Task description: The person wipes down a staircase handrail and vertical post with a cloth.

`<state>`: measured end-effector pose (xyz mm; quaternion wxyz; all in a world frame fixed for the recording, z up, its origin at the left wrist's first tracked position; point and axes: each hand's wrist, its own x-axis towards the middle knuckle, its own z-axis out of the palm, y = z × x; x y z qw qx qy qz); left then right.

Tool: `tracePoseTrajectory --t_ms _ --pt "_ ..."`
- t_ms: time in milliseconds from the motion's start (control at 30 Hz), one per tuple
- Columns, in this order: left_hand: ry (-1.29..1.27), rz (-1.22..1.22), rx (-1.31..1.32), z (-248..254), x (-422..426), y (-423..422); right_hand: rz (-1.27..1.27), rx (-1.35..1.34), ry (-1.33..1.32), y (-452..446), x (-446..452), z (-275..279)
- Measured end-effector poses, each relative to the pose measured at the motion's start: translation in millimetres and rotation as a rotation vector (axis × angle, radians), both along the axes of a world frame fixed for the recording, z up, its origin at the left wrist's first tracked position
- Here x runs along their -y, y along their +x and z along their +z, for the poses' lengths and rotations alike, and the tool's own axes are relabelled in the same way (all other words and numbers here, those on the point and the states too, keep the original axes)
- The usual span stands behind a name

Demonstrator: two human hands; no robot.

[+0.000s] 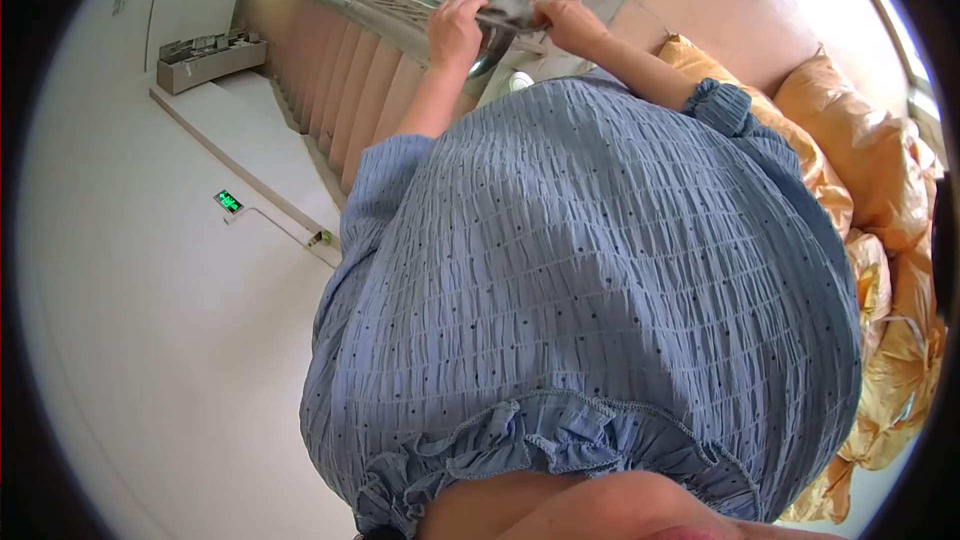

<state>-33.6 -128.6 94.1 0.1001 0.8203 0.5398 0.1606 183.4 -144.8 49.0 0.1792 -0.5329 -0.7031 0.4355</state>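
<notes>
Both my hands are up at the top of the view, by the curved end of the metal stair handrail. Between them is a blurred, rounded grey thing, its kind unclear. My left hand is closed at its left side, fingers curled over an edge. On the other side my right hand is closed, its fingers pinched at the grey thing's right edge. What lies inside the fingers is largely hidden. Blue crinkled sleeves and a blue dotted top fill the middle.
Stairs run behind the railing. Several full golden-orange sacks are piled at my right. A grey box with stuff in it stands at upper left. A green exit sign is on the white wall.
</notes>
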Motion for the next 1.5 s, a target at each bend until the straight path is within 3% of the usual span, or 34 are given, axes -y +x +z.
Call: tracePoseTrajectory --t_ms 133,167,233,267,433,667,800,867,900,967,1033,1100,1233,1333,1400,1500 --pt "0.280 -0.081 0.023 14 -36 25 -0.168 0.005 0.153 10 -18 -11" --pt "0.282 -0.083 0.020 14 -35 23 -0.169 0.002 0.156 6 -15 -19" --pt "0.209 -0.087 -0.003 8 -30 14 -0.163 -0.064 -0.158 -3 -12 -30" --pt "0.216 -0.094 -0.005 6 -23 12 -0.110 -0.093 -0.111 -6 -9 -47" --pt "0.079 -0.038 0.025 -9 -3 -3 0.123 -0.146 -0.251 -9 6 -26" --pt "0.145 -0.054 0.062 -1 -51 35 -0.337 -0.101 -0.198 5 -15 -39" --pt "0.126 -0.030 0.055 7 -32 22 -0.272 -0.100 -0.198 -5 -4 -44" --pt "0.016 0.042 -0.115 3 -18 7 -0.020 -0.177 -0.336 -5 5 -35" --pt "0.013 0.039 -0.111 -1 -22 4 -0.024 -0.173 -0.339 -1 4 -30" --pt "0.084 0.007 -0.094 -7 -33 -1 -0.102 -0.120 -0.193 8 -7 -20" --pt "0.123 0.032 -0.029 19 -52 18 -0.213 -0.088 -0.136 17 -23 -1" --pt "0.348 -0.008 0.170 30 -72 31 -0.535 -0.230 0.069 25 -37 26" --pt "0.410 0.048 0.147 21 -72 22 -0.520 -0.232 0.258 15 -47 22" --pt "0.210 0.117 -0.039 -5 -43 -5 -0.282 -0.005 0.026 -6 -31 -8" --pt "-0.060 0.175 -0.201 -5 -26 -13 -0.232 -0.084 -0.052 -14 -22 -18" --pt "-0.289 0.344 -0.212 -6 -32 -2 -0.224 -0.083 -0.049 -16 -26 -19"
